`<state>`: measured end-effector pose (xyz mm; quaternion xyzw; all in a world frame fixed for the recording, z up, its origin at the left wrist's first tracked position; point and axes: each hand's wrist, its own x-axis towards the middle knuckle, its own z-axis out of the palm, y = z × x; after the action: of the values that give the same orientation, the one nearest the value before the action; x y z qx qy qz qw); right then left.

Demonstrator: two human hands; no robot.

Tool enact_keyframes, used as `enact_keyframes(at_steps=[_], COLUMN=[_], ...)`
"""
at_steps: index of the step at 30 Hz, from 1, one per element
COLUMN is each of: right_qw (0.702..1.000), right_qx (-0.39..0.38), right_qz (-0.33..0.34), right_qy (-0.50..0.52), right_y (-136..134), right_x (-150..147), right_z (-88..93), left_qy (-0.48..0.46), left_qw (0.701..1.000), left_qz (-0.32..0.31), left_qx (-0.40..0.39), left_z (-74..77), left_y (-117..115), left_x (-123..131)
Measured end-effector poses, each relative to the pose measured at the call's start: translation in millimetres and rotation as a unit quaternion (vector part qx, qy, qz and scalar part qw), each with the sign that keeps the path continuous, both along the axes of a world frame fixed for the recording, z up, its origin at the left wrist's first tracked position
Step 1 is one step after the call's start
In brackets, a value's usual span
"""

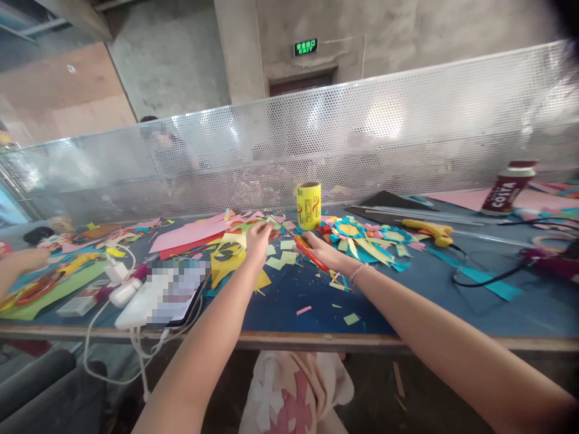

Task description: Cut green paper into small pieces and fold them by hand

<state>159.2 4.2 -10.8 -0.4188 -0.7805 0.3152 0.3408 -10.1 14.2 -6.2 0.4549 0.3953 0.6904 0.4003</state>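
Observation:
My right hand point(320, 249) is wrapped round a pair of scissors with red-orange handles point(313, 255); the blades point forward and left, toward my other hand. The fingers of my left hand point(257, 240) are pinched together near the blade tips, and what they hold is too small to make out. Pale green paper pieces point(286, 259) lie scattered on the blue table below. Beside my left hand is yellow paper with cut-out shapes point(226, 256). A yellow printed tube point(309, 207) stands upright just beyond both hands. Blue and yellow paper flowers point(350, 230) lie right of it.
A phone point(187, 295), white power bank point(140, 298) and cables lie front left. Another person's arm point(20, 265) reaches in at the far left. At right are a yellow glue gun point(427, 231) and a COSTA bottle point(509, 188). A perforated metal screen point(217, 150) stands behind.

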Motion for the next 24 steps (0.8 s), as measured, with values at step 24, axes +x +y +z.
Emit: enact_keyframes(at_steps=[24], right_qw=[0.996], right_qx=[-0.072], right_qz=[0.006], right_qy=[0.059], right_y=[-2.7], right_x=[-2.5], right_z=[2.2], left_qy=[-0.078], left_qw=[0.996], left_qz=[-0.027], left_qx=[-0.027], left_z=[2.0], left_y=[0.0], left_x=[-0.1])
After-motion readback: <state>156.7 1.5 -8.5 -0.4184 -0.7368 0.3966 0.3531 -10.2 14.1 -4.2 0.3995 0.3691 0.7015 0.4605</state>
